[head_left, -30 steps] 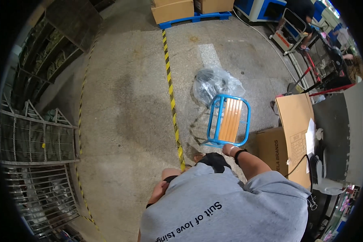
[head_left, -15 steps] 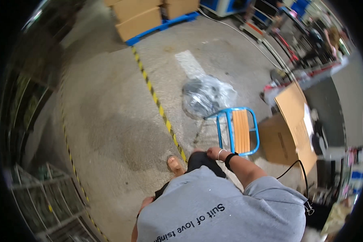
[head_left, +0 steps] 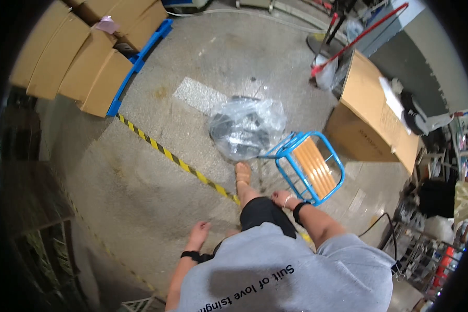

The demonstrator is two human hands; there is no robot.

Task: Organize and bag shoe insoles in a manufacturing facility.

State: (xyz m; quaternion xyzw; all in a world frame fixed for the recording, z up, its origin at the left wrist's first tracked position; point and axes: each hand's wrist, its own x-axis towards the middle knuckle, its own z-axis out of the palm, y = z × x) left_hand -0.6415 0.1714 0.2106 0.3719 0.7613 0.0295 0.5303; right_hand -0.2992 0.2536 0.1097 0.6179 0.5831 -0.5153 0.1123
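1. Though edged by striped tape (head_left: 166, 152), wide-open concrete floor (head_left: 135, 203) under left hand (head_left: 197, 235), loosely curled and empty.
2. Right hand (head_left: 283, 198) beside blue chair (head_left: 314, 167); cannot tell how far open, or whether touching it.
3. Between tape and large box (head_left: 364, 130), chair and plastic bag (head_left: 248, 129).
4. At upper left, boxes (head_left: 96, 75) on blue pallet (head_left: 125, 87).

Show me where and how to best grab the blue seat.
Likely by the rounded tube on the blue seat's right side, reached from above with the right hand: floor shows between tube and wooden slats, leaving room for fingers to curl round.
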